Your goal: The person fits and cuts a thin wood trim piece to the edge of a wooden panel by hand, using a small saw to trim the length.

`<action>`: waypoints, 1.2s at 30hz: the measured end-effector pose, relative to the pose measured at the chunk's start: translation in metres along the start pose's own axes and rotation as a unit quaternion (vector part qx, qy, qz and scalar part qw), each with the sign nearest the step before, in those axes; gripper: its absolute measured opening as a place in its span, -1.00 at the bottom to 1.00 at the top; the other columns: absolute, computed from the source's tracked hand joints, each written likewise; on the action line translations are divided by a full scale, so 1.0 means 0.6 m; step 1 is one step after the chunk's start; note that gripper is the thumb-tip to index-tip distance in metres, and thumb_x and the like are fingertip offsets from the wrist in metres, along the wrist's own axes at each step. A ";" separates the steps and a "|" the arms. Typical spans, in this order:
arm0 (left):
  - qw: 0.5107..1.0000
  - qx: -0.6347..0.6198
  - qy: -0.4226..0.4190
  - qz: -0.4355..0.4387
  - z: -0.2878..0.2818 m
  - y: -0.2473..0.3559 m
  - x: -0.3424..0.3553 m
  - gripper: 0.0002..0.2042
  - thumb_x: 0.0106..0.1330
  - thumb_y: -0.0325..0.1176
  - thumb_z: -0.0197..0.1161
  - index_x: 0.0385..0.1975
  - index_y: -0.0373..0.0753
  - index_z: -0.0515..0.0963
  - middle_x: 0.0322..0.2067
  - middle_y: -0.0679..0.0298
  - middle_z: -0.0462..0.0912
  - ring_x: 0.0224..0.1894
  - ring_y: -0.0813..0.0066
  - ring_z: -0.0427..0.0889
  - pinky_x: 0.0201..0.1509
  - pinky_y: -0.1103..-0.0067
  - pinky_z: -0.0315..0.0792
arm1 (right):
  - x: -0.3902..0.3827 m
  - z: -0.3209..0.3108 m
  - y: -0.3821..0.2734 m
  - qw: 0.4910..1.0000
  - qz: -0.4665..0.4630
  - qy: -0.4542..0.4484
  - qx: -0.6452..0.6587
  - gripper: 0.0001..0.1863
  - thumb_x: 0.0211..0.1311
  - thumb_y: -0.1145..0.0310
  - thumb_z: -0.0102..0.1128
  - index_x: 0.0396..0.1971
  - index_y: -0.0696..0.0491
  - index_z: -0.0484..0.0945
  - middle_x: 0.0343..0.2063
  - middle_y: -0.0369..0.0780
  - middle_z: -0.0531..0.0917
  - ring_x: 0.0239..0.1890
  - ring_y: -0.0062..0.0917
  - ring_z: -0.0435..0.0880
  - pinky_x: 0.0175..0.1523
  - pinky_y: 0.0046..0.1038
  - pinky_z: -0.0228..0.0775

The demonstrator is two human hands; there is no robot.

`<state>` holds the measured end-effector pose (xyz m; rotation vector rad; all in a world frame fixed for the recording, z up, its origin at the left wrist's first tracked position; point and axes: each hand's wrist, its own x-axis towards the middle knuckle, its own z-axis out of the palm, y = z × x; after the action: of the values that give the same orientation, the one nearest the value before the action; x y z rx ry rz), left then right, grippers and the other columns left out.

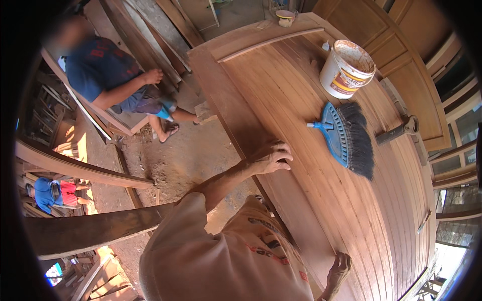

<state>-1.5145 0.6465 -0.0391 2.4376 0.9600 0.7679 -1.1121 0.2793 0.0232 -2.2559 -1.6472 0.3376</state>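
Note:
A large wooden door panel [281,100] made of narrow boards lies flat in front of me. My left hand [273,157] rests near its close edge with fingers curled in; whatever they may hold is hidden. Further right along the same edge, my right hand [340,268] is closed against the wood, its fingertips out of sight. Beyond my left hand lies a blue brush head [337,136] with dark bristles. A dark metal tool with a ring-shaped end [399,130] sits past it.
A stained white bucket [346,70] stands on the panel, and a thin wood strip [271,44] lies at its left end. More panelled doors [391,45] lean behind. One person [105,75] sits at left among planks; another [52,193] is farther off. A dark beam [100,228] stands beside me.

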 end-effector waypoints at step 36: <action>0.878 0.319 0.049 -0.353 -0.353 -0.491 0.089 -0.30 0.65 0.07 -0.06 0.49 -0.46 0.27 0.49 -0.05 0.29 0.51 -0.10 0.21 0.57 0.11 0.13 | -0.006 0.062 -0.009 0.993 0.062 0.083 -0.061 -0.87 0.33 0.48 0.43 -0.15 0.05 0.80 -0.21 -0.11 0.79 -0.15 -0.22 0.76 -0.02 -0.27 0.64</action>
<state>-1.7577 0.9203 -0.0203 2.2186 2.2551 0.3250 -1.1320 0.2817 -0.0087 -2.4111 -1.4845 0.0769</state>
